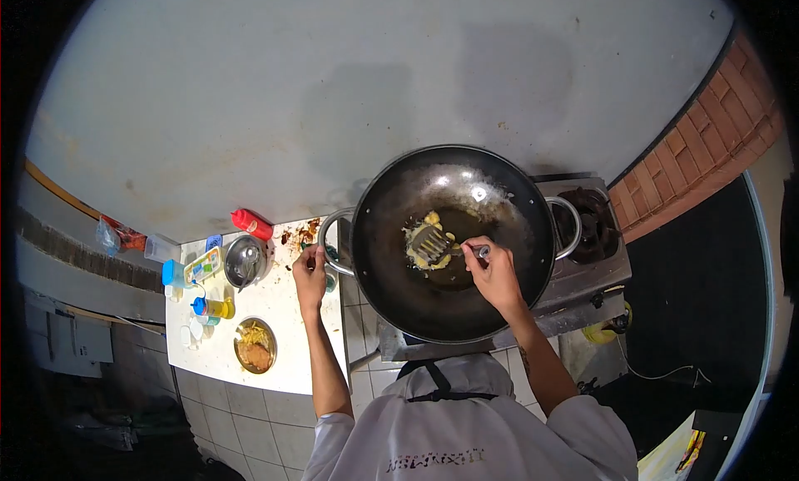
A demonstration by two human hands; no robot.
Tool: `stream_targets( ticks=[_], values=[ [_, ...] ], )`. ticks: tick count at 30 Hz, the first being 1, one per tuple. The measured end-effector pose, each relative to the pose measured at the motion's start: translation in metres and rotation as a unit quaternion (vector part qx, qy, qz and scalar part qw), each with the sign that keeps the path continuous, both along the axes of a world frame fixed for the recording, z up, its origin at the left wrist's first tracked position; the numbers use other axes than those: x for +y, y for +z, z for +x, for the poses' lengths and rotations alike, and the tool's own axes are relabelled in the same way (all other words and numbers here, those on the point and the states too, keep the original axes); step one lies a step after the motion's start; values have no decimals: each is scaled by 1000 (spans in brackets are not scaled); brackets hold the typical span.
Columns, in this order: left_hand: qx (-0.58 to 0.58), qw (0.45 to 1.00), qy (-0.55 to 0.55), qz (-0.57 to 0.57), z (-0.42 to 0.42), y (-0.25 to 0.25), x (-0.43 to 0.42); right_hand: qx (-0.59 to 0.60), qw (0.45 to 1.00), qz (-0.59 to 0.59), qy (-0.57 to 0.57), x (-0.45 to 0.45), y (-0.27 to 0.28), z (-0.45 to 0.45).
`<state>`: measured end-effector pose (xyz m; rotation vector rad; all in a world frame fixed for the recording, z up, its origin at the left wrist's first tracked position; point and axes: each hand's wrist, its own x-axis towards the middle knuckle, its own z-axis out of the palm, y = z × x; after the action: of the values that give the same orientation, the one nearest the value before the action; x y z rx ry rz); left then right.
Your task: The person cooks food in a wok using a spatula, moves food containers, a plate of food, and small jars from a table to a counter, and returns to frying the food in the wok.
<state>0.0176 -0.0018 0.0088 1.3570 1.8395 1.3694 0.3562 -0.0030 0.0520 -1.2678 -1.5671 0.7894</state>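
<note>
A large dark wok (383, 273) sits on the stove in front of me. My right hand (497, 275) reaches over its right side, fingers closed round the handle of a slotted spatula (430, 244). The spatula's slotted head rests on pale yellow frying food (434, 265) in the middle of the wok, with a little oil around it. At the wok's left side, my left hand (310, 275) has its fingers pinched at the outer edge of the metal loop handle (325, 225). The opposite loop handle (574, 231) stands free on the right.
On the white table (291, 356) at left are a plate of food (255, 345), a metal bowl (245, 261), a red squeeze bottle (251, 224) and a yellow oil bottle (213, 308). A second burner (595, 219) lies right of the wok; a wall (358, 90) rises behind.
</note>
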Motion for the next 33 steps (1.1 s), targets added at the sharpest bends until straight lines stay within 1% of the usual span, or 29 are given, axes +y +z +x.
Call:
stream_targets(
  ticks=[6, 8, 12, 14, 16, 18, 21, 25, 30, 31, 33],
  values=[
    [30, 999, 0, -15, 0, 2, 1, -5, 1000, 8, -7, 0, 2, -1],
    [53, 996, 6, -74, 0, 7, 0, -6, 1000, -1, -4, -1, 7, 1],
    [86, 993, 19, -84, 4, 13, -2, -3, 1000, 3, 7, -2, 6, 0],
    [108, 994, 23, -19, 3, 7, -1, -7, 1000, 14, 13, -2, 6, 2],
    [97, 995, 21, -15, 4, 9, 1, -11, 999, 25, 20, -2, 10, 3],
    [87, 996, 21, -15, 6, 8, -3, -24, 994, 63, 82, -3, 17, 6],
    [92, 995, 27, -24, 6, 9, -4, -40, 992, 65, 97, -5, 25, 9],
    [114, 993, 0, -9, 6, 11, -6, -24, 991, 96, 86, -5, 31, 11],
    [103, 994, 1, -31, 7, 13, -11, -6, 999, 28, 32, -10, 25, 21],
    [103, 994, 3, -30, 7, 12, -10, -7, 999, 28, 32, -12, 24, 22],
    [103, 994, 5, -25, 6, 10, -9, 9, 999, -18, 30, -16, 22, 27]
  ],
)
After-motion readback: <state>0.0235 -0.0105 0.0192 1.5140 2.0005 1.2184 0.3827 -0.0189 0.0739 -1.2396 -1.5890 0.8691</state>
